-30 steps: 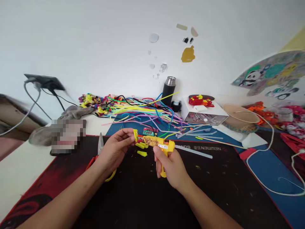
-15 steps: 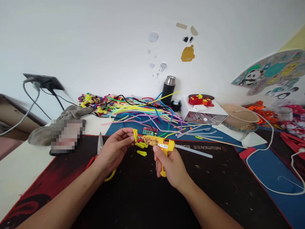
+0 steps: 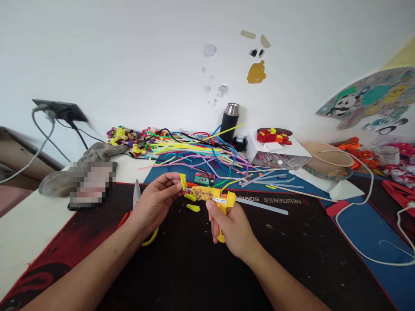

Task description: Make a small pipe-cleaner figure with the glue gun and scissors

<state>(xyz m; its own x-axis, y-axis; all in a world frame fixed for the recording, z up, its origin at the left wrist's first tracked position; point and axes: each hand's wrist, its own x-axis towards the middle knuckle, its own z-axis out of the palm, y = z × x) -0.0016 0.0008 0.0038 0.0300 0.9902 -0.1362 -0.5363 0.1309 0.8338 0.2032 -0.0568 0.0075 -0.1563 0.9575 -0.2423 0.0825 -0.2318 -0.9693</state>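
My right hand (image 3: 228, 222) is wrapped round the handle of a yellow hot glue gun (image 3: 204, 193), whose nozzle points left. A clear glue stick (image 3: 262, 205) juts out of its back end. Between thumb and fingers, my left hand (image 3: 164, 198) pinches a small yellow fuzzy piece (image 3: 183, 181), with the nozzle at or very near it; contact is hard to make out. A few similar yellow pieces (image 3: 193, 207) lie on the black mat just below the gun. Scissors (image 3: 136, 194) with red and yellow handles lie partly hidden under my left forearm.
Behind my hands lies a heap of coloured pipe cleaners (image 3: 194, 149), with a black thermos (image 3: 230, 123) at the wall. A white drawer box (image 3: 279, 153) and a beige bowl (image 3: 327, 155) stand to the right. A white cord (image 3: 366, 198) loops there. At left rests a phone (image 3: 92, 185).
The glue gun has shifted slightly left, its nozzle closer to the yellow piece in my left hand. Both hands keep their holds.
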